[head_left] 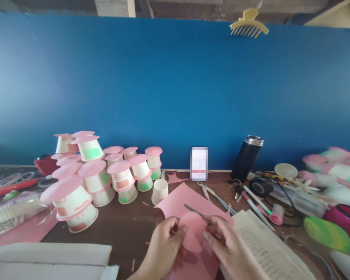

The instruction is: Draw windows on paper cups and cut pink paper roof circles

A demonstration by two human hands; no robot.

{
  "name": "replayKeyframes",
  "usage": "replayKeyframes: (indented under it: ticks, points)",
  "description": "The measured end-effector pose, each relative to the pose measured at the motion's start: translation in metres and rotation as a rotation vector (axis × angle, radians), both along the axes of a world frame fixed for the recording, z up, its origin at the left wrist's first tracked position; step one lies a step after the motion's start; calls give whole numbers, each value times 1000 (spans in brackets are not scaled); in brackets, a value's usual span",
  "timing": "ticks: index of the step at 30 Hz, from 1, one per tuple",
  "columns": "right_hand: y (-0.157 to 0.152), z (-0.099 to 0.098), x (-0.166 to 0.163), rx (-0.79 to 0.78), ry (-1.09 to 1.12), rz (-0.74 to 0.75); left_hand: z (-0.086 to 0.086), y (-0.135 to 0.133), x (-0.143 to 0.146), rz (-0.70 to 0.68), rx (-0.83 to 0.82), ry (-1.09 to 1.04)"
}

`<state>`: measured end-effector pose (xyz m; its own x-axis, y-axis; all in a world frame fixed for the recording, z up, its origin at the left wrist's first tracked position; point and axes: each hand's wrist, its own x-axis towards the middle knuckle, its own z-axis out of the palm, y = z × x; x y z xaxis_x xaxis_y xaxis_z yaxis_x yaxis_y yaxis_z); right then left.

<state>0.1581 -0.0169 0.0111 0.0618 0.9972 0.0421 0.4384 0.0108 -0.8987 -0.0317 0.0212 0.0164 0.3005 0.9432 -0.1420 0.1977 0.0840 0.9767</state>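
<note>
A round pink paper disc, with a wedge-like cut or fold line in its lower part, is held up between both hands. My left hand is closed, pinching the disc's left edge between thumb and fingers. My right hand is closed on its right edge. Behind the disc, a dark pointed scissors blade sticks out leftward from my right fingers; the scissors' handles are mostly hidden by that hand. Beneath both hands a pink paper sheet lies on the brown table. A white paper cup stands just beyond it.
Stacked paper cups with pink disc tops fill the left. A black bottle and a phone stand at the back. Right are a printed booklet and markers; front left, a white cardboard piece. A blue panel rises behind.
</note>
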Motion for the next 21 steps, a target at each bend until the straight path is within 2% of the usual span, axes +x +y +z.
replayKeyframes:
  ticks: [3,6,9,12,14,16,18,21]
  points:
    - [0,1,-2,-62,-19,-1,3,-1,-1,-55,27,75]
    - [-2,4,-2,-76,-87,-1,7,-2,-3,-60,210,285]
    - [-3,3,-3,-58,-169,6,11,-6,-7,-77,311,535]
    - [-4,-2,-4,-40,-205,-4,13,-11,-9,-33,463,701]
    - [-5,-5,-5,-40,-207,-22,12,-13,-9,-79,602,722]
    - [-5,-5,-5,-26,-194,-14,9,-13,-8,-226,688,683]
    - [-6,-2,-5,-17,-171,9,3,-13,-5,-358,720,640]
    - [-7,3,-6,-23,-147,12,-6,-11,-2,-400,728,613]
